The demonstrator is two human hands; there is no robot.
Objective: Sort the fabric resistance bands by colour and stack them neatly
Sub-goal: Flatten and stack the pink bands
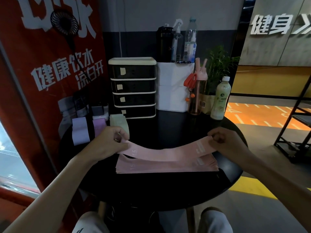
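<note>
I hold a pink fabric band [165, 153] stretched flat between both hands, just above a stack of pink bands [166, 165] lying on the round black table [168, 190]. My left hand [109, 142] pinches the band's left end, and my right hand [223, 140] pinches its right end. At the table's far left lie three other piles: lavender bands [80, 131], purple bands [99, 126] and pale green bands [120, 123].
A black drawer unit [133, 88] and a white box [174, 88] stand at the back of the table, with bottles [220, 98] and a potted plant [217, 64] to their right. A red banner [47, 73] is on the left, a metal rack [296, 132] on the right.
</note>
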